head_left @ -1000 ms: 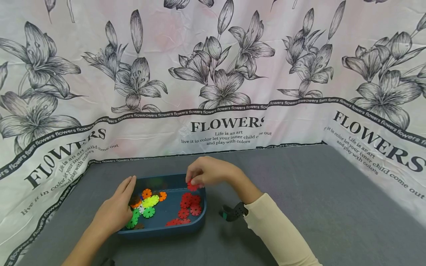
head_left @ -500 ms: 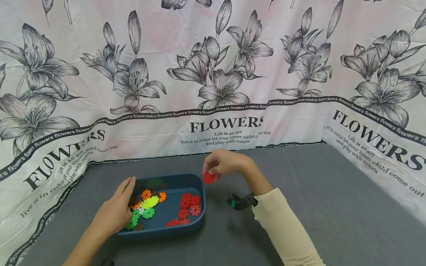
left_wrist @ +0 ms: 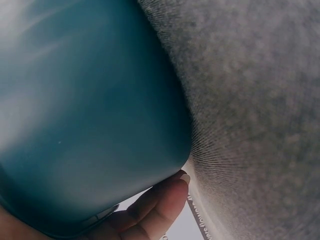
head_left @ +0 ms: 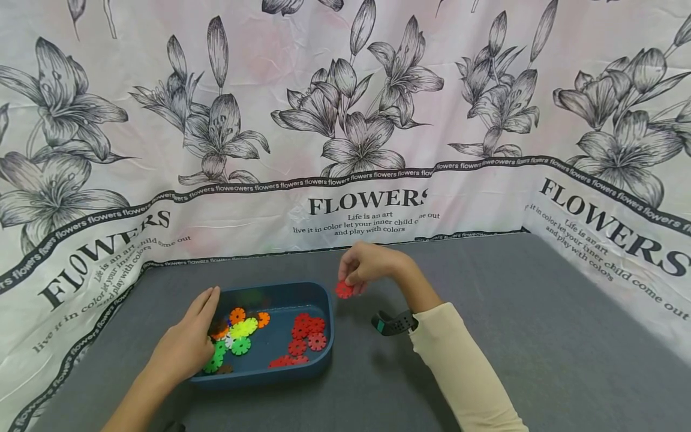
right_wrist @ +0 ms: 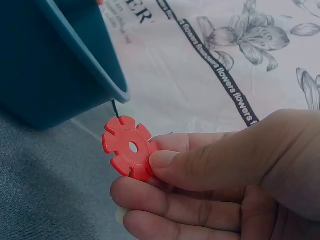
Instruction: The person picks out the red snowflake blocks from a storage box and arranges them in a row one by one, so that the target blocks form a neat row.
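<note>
Disc point(head_left: 344, 290) pinched in right hand point(head_left: 368, 264), two o'clock of the tray point(head_left: 281, 376) — left hand point(head_left: 185, 344), straight-fingered, against its nine o'clock side.

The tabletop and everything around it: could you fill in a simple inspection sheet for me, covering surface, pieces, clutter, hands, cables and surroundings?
Surface: plain grey tabletop.
Job's things: blue tray with red pieces on its right, multicoloured pieces on its left; one red disc is outside it.
Clutter: dark object at the head view's bottom edge, too cut off to identify.
Hands: left hand touches the tray's left end; right hand pinches the red disc.
Cables: nothing seen.
Surroundings: pale cloth printed with flowers and lettering.
</note>
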